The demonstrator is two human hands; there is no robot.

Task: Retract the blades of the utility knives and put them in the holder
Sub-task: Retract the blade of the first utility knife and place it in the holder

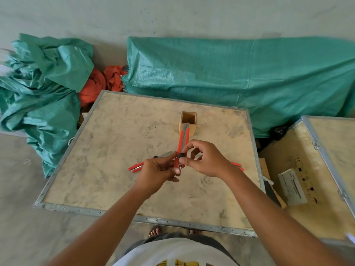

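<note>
At the centre of the frame I have 1 knife held up over the worktop, its tip pointing toward the holder just above it. My left hand is clenched around the lower end of the handle; my right hand pinches the black knob between thumb and forefinger.

To do this well, I judge I should loosen that knob, draw the slider fully back, keep my fingers off the front slot, and check that no metal shows before dropping it in.

The knife is a flat orange plastic bar with a grey metal channel. 2 more orange knives lie flat, 1 left of my hands, 1 mostly hidden at right. The holder is a small square wooden box, open-topped. The worktop is scuffed plywood with a metal edge.
</note>
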